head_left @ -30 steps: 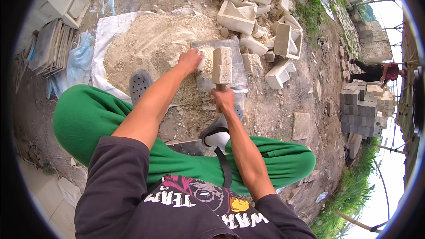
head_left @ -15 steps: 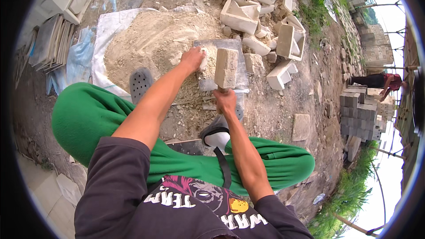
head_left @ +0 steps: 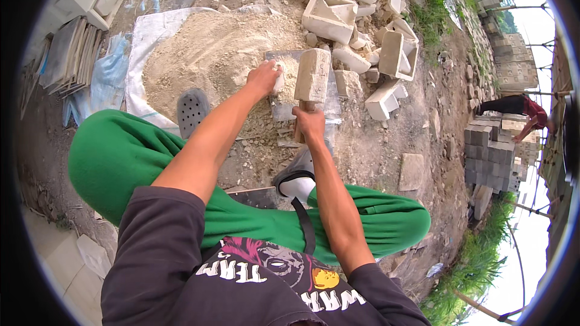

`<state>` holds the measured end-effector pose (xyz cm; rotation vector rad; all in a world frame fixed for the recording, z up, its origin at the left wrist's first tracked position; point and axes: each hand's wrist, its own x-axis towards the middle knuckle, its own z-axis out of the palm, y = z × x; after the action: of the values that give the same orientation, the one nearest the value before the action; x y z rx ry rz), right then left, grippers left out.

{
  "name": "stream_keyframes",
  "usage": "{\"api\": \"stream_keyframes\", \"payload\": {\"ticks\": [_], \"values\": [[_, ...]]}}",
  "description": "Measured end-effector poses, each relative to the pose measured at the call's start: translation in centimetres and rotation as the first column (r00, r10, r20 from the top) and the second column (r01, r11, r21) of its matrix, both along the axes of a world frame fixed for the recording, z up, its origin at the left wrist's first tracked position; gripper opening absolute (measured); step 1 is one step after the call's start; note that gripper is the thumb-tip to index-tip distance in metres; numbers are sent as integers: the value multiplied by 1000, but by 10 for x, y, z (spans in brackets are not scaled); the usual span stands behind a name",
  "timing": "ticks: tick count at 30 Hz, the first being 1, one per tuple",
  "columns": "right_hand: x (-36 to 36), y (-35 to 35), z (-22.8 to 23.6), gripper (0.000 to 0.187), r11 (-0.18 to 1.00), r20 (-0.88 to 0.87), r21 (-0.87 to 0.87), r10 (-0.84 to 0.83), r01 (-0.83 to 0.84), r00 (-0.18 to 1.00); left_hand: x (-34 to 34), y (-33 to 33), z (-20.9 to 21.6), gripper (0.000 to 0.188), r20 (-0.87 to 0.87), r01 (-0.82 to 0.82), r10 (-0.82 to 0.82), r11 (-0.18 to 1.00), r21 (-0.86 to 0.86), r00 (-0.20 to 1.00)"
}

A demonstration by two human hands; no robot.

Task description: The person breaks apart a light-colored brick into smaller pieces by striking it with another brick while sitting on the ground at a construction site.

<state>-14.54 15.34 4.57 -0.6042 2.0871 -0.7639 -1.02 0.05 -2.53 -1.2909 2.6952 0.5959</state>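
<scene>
I am squatting in green trousers over a flat grey slab (head_left: 284, 110) on the dirt. My left hand (head_left: 261, 78) presses on a small pale stone chunk (head_left: 280, 76) lying on the slab. Just right of it, my right hand (head_left: 310, 124) grips the wooden handle of a mallet, its block-shaped stone-coloured head (head_left: 312, 75) held upright above the slab. The mallet head is close beside the chunk and slightly apart from it.
A sand heap (head_left: 205, 54) on a white sheet lies to the left, and a grey perforated sandal (head_left: 192, 110) is on my foot. Broken hollow concrete blocks (head_left: 356, 6) are piled behind. Stacked grey blocks (head_left: 486, 151) and a bending person (head_left: 513, 107) are at the right.
The mallet head has risen a little and shifted right, while my left hand has stayed on the chunk. The person at the right has bent lower.
</scene>
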Motion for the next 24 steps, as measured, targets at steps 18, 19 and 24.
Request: {"api": "stream_keyframes", "payload": {"ticks": [18, 19, 24], "values": [[-7, 14, -31, 42, 986, -181, 86, 154, -141, 971, 2, -3, 4, 80, 55, 45, -46, 999, 13, 997], [-12, 10, -18, 41, 963, -103, 206, 197, -173, 975, 1, -4, 4, 80, 52, 47, -48, 999, 9, 997], [-17, 20, -19, 38, 986, -118, 147, 99, -82, 988, -4, -1, 18, 82, 62, 51, -56, 996, 74, 997]]}}
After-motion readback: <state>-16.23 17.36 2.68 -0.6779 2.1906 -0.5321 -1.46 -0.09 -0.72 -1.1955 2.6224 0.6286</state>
